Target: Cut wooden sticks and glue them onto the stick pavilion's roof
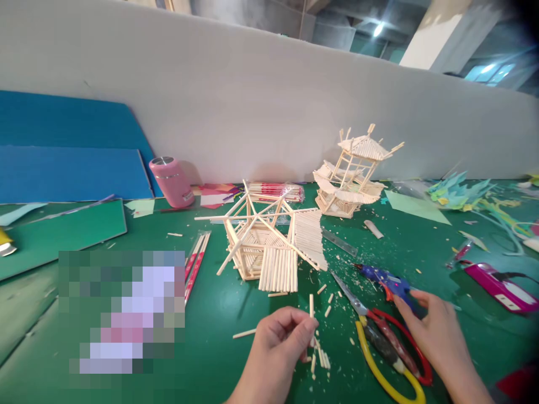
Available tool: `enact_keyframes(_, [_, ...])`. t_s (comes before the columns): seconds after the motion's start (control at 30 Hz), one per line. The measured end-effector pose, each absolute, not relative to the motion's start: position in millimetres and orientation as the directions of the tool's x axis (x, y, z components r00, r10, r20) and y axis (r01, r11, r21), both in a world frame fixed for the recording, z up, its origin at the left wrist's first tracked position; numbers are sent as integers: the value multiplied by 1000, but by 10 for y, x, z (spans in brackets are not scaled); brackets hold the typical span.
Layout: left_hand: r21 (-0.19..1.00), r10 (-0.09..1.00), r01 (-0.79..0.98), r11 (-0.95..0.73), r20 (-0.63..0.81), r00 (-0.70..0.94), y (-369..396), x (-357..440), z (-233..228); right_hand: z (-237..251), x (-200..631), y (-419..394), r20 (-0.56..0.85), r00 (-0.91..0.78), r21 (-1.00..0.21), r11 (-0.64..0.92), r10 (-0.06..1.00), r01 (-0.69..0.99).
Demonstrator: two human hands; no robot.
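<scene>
My left hand [284, 348] pinches a short wooden stick [311, 304] upright between thumb and fingertips. At the right, my right hand [435, 325] closes on a blue hot glue gun [385, 279], which lies on the table with its nozzle toward the model. Ahead of my left hand stands a pavilion frame of wooden sticks [259, 241], with roof panels of glued sticks on its front and right sides. Scissors [381, 336] and pliers with red handles [391, 342] lie overlapping between my hands. Cut stick pieces [323, 358] are scattered beside my left hand.
A finished-looking stick pavilion [351, 174] stands at the back, by a white partition [252, 106]. A pink flask [172, 182] is at back left. Packed sticks [275, 192], a clear ruler [339, 242] and a magenta power strip [501, 286] lie on the green table [197, 348].
</scene>
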State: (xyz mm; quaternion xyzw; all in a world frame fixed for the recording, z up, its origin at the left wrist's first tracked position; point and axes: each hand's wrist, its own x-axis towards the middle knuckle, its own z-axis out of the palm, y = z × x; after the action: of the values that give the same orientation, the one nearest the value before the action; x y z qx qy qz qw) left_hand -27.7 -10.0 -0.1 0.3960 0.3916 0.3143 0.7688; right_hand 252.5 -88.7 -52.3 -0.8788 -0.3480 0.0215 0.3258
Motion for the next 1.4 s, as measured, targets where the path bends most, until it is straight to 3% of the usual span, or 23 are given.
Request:
enact_keyframes(0.1, [833, 781, -193, 518, -368, 505, -103, -283, 18, -341, 2205, -880, 326, 693, -568, -453, 643, 687])
enact_keyframes(0.17, [820, 777, -203, 536, -384, 499, -100, -284, 34, -193, 1854, -862, 233, 593, -693, -296, 771, 658])
enact_keyframes(0.27, [816, 788, -217, 536, -391, 475, -91, -281, 49, -27, 1323, -804, 62, 295, -813, -123, 953, 570])
enact_keyframes(0.37, [820, 793, -239, 520, -360, 491, -82, -284, 50, 23, 1013, -723, 1, 154, -896, -68, 988, 440])
enact_keyframes(0.7, [821, 800, -277, 498, -312, 512, -87, -301, -4, -6, 913, -572, -140, 100, -989, -144, 985, 32])
enact_keyframes(0.87, [866, 847, -257, 429, -286, 449, -64, -299, -6, 85, 926, -458, -126, 180, -992, -130, 975, 8])
enact_keyframes(1.07, [820, 874, -326, 470, -380, 305, -47, -311, 32, 66, 970, -297, -158, 170, -987, -153, 973, -45])
enact_keyframes(1.4, [778, 876, -409, 476, -382, 294, -7, -314, 65, 42, 959, -159, -170, 129, -974, -147, 977, -174])
